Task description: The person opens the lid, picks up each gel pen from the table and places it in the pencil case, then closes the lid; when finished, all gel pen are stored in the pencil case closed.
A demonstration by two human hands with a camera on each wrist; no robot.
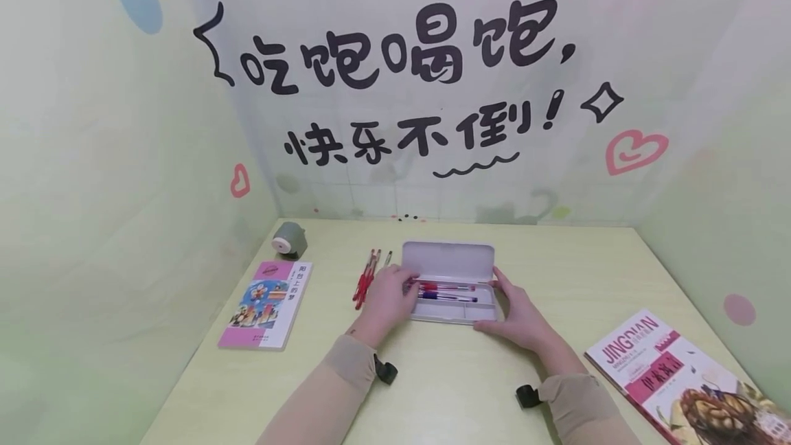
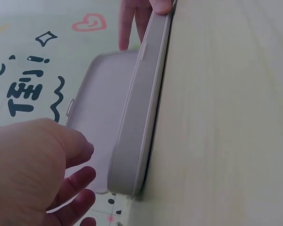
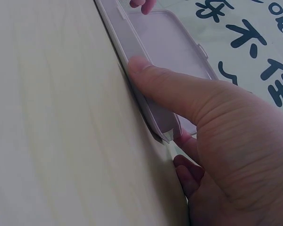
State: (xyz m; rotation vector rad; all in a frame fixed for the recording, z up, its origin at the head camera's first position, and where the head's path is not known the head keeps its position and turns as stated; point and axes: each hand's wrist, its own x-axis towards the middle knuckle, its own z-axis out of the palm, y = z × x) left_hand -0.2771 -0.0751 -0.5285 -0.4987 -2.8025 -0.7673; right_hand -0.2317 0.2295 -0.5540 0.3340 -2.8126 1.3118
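Head camera looking down over the pencil case (image 1: 454, 283), wrist cameras skimming close along its sides, all sharing it.

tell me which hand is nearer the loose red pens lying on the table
Left. The left hand sits at the pencil case's left end, right beside the red pens. The right hand holds the case's far right end.

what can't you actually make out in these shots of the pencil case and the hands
- Left hand fingertips, head view: they lie over the left end of the pencil case, so any pinch on a pen is hidden.
- Pens in the case: both wrist views show only the case's outer wall and lid.
- Loose pens beside the case: too small to count.
- Right hand fingers, right wrist view: mostly behind the case's end.
- Right book: cut off by the frame edge.
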